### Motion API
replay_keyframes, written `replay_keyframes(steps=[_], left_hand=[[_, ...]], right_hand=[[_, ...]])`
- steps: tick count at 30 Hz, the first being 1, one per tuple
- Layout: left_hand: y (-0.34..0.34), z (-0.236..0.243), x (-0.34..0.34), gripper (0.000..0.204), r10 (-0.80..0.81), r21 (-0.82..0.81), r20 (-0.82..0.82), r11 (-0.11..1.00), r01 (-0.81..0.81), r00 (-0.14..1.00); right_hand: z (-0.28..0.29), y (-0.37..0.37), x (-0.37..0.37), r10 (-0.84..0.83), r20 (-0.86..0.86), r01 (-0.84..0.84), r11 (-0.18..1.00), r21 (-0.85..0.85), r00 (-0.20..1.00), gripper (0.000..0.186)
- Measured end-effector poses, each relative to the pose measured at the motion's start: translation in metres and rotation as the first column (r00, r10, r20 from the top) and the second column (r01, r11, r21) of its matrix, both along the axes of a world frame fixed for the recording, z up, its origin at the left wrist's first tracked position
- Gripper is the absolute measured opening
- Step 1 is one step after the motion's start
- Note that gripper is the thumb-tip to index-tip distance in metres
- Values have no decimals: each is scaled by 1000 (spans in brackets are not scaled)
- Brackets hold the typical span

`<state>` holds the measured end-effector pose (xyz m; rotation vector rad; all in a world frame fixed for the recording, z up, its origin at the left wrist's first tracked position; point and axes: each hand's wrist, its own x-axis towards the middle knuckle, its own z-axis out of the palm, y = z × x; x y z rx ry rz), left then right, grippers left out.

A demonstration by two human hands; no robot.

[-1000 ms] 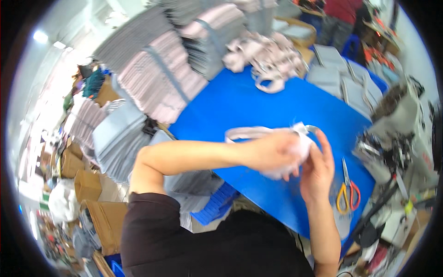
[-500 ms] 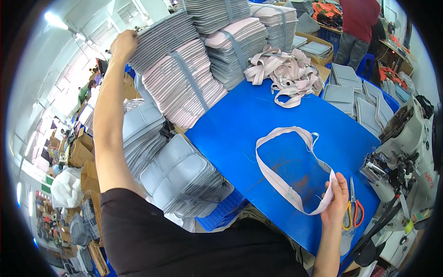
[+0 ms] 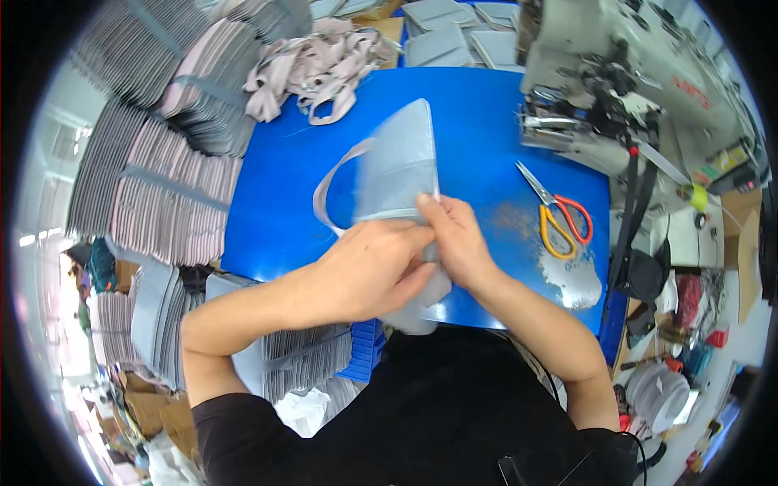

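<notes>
Above the blue tabletop (image 3: 478, 121) I hold a grey fabric panel (image 3: 397, 174) with rounded corners, tilted up and smeared by motion. My left hand (image 3: 377, 263) is closed at its lower part, fingers curled over the edge. With the thumb on top, my right hand (image 3: 458, 239) pinches the panel's right edge. A looped pale pink fabric strip (image 3: 324, 194) hangs out to the left of the panel; its other end is hidden behind the panel and hands. Scissors (image 3: 559, 211) with red and yellow handles lie half open to the right.
A heap of pink strips (image 3: 316, 69) lies at the back left. Bundled panel stacks (image 3: 170, 178) rise along the left edge. The sewing machine (image 3: 608, 89) stands at the back right. More grey panels (image 3: 442, 40) lie beyond the table.
My left hand has come from the tall stack to the middle, and a grey panel is now in my hands. My right hand has brought the pink strip to it. The view has turned right.
</notes>
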<state>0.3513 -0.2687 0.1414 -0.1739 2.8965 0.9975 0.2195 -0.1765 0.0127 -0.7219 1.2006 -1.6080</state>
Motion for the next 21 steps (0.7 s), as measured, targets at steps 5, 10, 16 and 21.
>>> replay_keyframes(steps=[5, 10, 16, 21], left_hand=[[-16, -14, -79, 20, -346, -332, -466, 922, 201, 814], [-32, 16, -106, 21, -469, -510, 142, 720, 471, 872], [-52, 2, -123, 19, -614, -274, 56, 749, 604, 787], [-70, 7, -127, 17, -467, 190, 425, 884, 428, 775]], right_hand=[[33, 61, -57, 182, -527, -136, 983, 125, 830, 37], [41, 76, -67, 209, -760, -175, 976, 128, 615, 26], [14, 83, -64, -124, -705, 31, 989, -143, 699, 16], [14, 74, -65, -146, -724, 31, 985, -170, 674, 13]])
